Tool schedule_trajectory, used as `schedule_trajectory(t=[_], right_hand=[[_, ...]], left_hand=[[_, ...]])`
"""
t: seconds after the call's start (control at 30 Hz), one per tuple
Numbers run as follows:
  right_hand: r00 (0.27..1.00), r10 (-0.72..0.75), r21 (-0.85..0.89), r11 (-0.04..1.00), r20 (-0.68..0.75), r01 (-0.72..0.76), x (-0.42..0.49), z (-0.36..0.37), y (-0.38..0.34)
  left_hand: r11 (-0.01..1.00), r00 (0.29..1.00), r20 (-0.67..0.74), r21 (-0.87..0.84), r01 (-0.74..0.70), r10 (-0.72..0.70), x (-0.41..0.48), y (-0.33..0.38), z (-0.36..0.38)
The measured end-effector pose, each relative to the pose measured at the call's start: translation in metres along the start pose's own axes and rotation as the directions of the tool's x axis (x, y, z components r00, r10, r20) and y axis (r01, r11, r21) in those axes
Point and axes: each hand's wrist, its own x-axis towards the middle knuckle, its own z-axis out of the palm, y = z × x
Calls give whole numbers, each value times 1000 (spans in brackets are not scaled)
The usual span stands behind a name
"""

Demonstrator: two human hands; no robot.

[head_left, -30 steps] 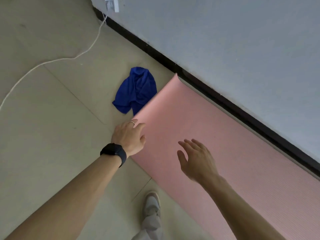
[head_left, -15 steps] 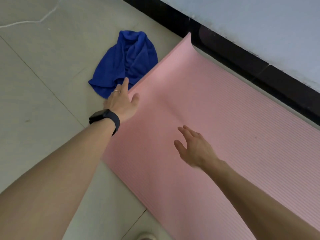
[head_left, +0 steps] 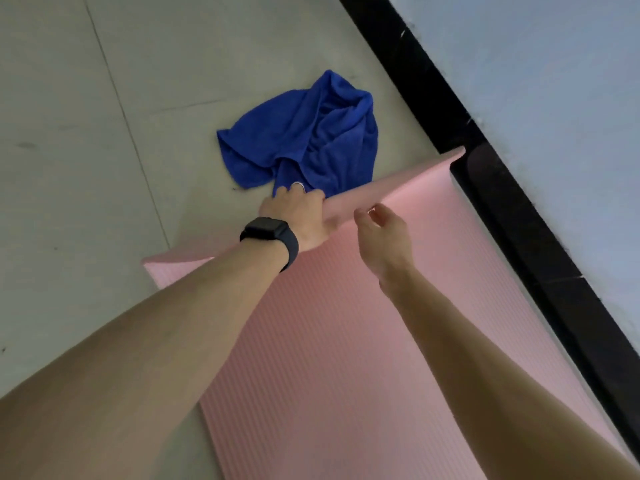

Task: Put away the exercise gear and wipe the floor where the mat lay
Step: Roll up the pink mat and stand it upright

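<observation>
A ribbed pink foam exercise mat (head_left: 346, 341) is seen lying lengthwise on a pale grey tiled floor (head_left: 86, 133), its long edge running just beside a black skirting strip (head_left: 519, 237) at the foot of a light blue-grey wall (head_left: 554, 81). The short far end of the mat is lifted off the floor and curled over towards the camera, so that its smooth underside is turned up along the fold. That raised end is gripped by the left hand (head_left: 298, 216): the fingers are closed over the top of the edge and the thumb is tucked beneath it, the mat being pinched between them. A black smartwatch (head_left: 270, 233) is worn on the left wrist, and a ring is visible on one finger. The right hand (head_left: 384, 233) is held just beside the left, above the mat's surface, with its fingers loosely curled and partly spread; whether the fold is touched by the fingertips cannot be told, and nothing is clasped in it. A crumpled royal-blue terry towel (head_left: 304, 133) is left on the floor directly beyond the lifted end, touching or nearly touching the mat's edge and the left knuckles.
</observation>
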Motion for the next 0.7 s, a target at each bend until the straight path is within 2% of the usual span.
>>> schedule_trajectory(t=[0.07,0.13,0.27,0.33,0.4,0.53,0.6,0.7], right_hand=[[995,90,73,993,-30,-88,13,2,-8],[983,178,72,982,-47,-175,23,5,-10],[947,322,16,947,-16,-322,33,12,-6],[921,377,173,905,94,-388,34,17,-4],[900,389,381,816,195,-435,33,23,-7],[893,415,518,732,175,-442,39,30,-11],[907,398,595,698,141,-398,42,30,-8],[929,321,657,663,182,-358,38,28,7]], left_hand=[[998,997,-76,58,-17,21,-5,6,6],[995,990,-131,89,-36,48,-7,9,11],[991,988,-119,106,-84,97,-8,4,17],[980,981,-122,145,-133,151,-10,5,19],[970,967,-162,175,-169,198,-11,5,21],[931,880,-324,229,-283,347,-16,1,33],[929,846,-392,224,-294,363,-16,-2,40],[935,864,-360,184,-304,352,-17,-5,41]])
